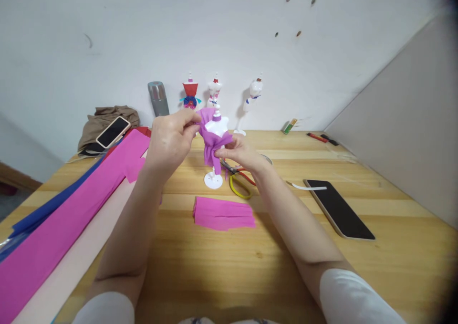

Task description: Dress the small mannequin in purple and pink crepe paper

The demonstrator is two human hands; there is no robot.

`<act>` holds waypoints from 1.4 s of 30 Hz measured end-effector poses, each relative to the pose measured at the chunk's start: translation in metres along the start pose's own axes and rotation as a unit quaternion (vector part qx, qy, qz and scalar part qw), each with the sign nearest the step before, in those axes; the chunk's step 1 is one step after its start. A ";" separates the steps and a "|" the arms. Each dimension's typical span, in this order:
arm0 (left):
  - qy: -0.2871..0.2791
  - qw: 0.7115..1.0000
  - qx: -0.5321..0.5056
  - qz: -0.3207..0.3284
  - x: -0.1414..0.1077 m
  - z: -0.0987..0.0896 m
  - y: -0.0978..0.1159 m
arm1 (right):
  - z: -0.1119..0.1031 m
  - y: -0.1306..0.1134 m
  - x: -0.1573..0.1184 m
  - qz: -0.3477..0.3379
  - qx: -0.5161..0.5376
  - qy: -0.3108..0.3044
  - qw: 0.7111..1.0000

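Observation:
A small white dress form [215, 127] stands upright on a round base in front of me, with purple crepe paper [212, 147] wrapped about its torso. My left hand [171, 135] pinches the end of the paper that rises beside the form's left shoulder. At the form's right side, my right hand [240, 151] presses the gathered paper against the waist between thumb and fingers. Some of its fingers are hidden behind the form. A folded piece of magenta crepe paper [224, 213] lies on the table just in front of the base.
Scissors [240, 185] with yellow and red handles lie under my right wrist. Three more dress forms [190, 90] stand by the wall, near a grey flask [158, 99]. Long crepe paper strips [77, 224] cover the left side. A tablet [339, 209] lies right, a phone [113, 132] left.

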State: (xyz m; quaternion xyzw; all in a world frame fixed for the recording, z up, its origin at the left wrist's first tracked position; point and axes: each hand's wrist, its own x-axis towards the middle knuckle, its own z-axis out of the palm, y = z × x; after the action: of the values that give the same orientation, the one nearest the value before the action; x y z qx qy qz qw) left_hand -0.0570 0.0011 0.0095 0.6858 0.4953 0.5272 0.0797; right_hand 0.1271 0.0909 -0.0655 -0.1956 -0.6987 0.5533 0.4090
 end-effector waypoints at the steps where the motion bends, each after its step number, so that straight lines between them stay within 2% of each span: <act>1: 0.004 1.000 0.000 -0.006 0.000 0.000 0.000 | 0.000 0.000 0.000 0.000 0.000 0.000 1.000; 10: 0.009 1.000 -0.018 -0.004 0.001 -0.001 0.000 | 0.000 -0.001 0.000 0.000 -0.011 -0.007 1.000; 16: 0.020 0.996 0.076 0.050 0.001 0.001 -0.001 | 0.000 -0.002 0.000 -0.006 -0.009 -0.006 1.000; 22: 0.017 0.995 0.088 0.051 0.000 0.005 0.001 | 0.001 -0.005 -0.001 -0.007 -0.001 -0.012 1.000; 26: 0.000 0.995 0.087 0.056 -0.001 0.000 0.005 | 0.001 -0.006 -0.002 -0.002 -0.006 -0.012 1.000; 29: -0.024 0.998 0.061 0.025 0.000 -0.009 0.006 | 0.001 -0.004 -0.002 -0.002 -0.001 -0.014 1.000; 32: -0.017 0.998 0.059 0.008 0.000 -0.015 0.008 | 0.001 -0.002 -0.002 -0.003 0.006 -0.023 1.000; 39: -0.055 0.992 0.100 0.052 -0.001 -0.011 0.012 | 0.000 0.002 -0.001 -0.014 0.003 -0.006 1.000; 42: -0.035 0.991 0.120 0.055 -0.002 -0.015 0.012 | -0.002 0.004 0.000 -0.011 0.005 -0.006 1.000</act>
State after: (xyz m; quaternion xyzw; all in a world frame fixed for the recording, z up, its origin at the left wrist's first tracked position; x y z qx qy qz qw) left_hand -0.0623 -0.0123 0.0222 0.7343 0.5138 0.4433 -0.0152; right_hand 0.1281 0.0933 -0.0695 -0.1824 -0.7008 0.5531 0.4119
